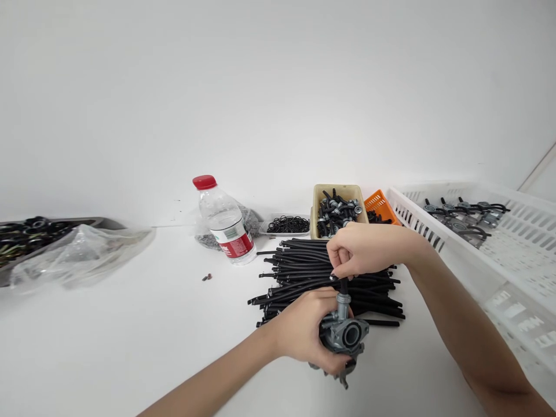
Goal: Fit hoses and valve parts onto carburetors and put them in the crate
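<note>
I see a wide white desk (pixel 130 347) set against a plain white wall. At its right edge stands a large white slatted plastic crate (pixel 512 266), and at its far end lie several grey metal parts with black hoses (pixel 464 217). On the far left sits a dark tray of black and brass rings (pixel 26 231), with a crumpled clear plastic bag (pixel 82 252) draped over its near side.

At the centre of the desk lies a broad heap of short black rubber hoses (pixel 299 272), stacked roughly parallel. Behind the heap stand a beige plastic bin of small black-and-silver fittings (pixel 337 213) and, touching its right side, an orange plastic basket (pixel 381 206). Left of the bin is a shallow clear tray of thin black rings (pixel 288 225). A clear plastic water bottle with a red cap (pixel 223 223) stands tilted left of the heap, and a bag of small dark pieces lies just behind it. Two small brown specks lie on the bare desk near the bottle.

In front of the heap, my left hand (pixel 304 333) is closed around a grey cast-metal carburettor body (pixel 345 333), holding it just above the desk with its round port facing me. My right hand (pixel 369 249) is pinched shut on the top of one short black hose piece (pixel 344 285), which stands upright on the carburettor's top nipple. My right forearm crosses in front of the crate, and the right hand covers part of the heap and the bin's lower edge.
</note>
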Tool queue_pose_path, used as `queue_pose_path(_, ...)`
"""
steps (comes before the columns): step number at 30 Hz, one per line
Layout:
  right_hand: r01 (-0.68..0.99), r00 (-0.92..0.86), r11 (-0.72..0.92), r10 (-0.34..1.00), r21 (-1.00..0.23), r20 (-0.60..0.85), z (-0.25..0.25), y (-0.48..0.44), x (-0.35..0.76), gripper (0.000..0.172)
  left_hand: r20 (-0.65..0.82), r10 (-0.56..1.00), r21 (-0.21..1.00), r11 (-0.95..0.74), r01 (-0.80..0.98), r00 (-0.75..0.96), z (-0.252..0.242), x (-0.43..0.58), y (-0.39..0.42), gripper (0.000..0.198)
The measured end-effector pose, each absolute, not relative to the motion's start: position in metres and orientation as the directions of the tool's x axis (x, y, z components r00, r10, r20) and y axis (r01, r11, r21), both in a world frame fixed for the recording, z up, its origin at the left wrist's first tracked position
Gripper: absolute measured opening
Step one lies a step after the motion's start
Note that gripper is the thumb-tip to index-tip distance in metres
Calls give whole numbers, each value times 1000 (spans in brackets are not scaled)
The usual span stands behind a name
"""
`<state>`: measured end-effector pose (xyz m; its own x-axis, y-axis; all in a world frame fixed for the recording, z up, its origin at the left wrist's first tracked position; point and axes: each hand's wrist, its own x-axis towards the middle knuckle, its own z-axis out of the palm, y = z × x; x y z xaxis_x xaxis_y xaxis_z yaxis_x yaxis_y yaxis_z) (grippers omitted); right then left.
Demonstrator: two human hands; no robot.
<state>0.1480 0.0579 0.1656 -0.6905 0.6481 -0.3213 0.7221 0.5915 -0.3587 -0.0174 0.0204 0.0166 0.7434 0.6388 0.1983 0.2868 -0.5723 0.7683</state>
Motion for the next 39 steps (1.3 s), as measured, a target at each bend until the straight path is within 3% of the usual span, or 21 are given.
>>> queue_pose_path(13, 681, -729, 621, 625, -389, -278, 162, 59, 142, 34, 207, 643, 819, -526, 229, 737, 16, -17, 20, 37)
queue_pose_path(23, 732, -680, 598, 668, -326, -301, 148, 73, 139, 39, 218, 634, 787, -564, 251, 742, 17, -17, 20, 38)
queue_pose_path(29, 751, -656, 521, 656, -406, -373, 141, 85, 143, 42, 190, 633, 753, -585, 302, 750, 17, -17, 21, 41)
queue_pose_path(35, 749, -651, 510, 686, -423, -326, 149, 77, 153, 46, 201, 621, 735, -607, 302, 757, 17, -17, 21, 41)
queue_pose_path(39, 763, -618, 490, 744, -422, -254, 150, 65, 161, 32, 217, 617, 738, -611, 286, 757, 17, -17, 21, 38)
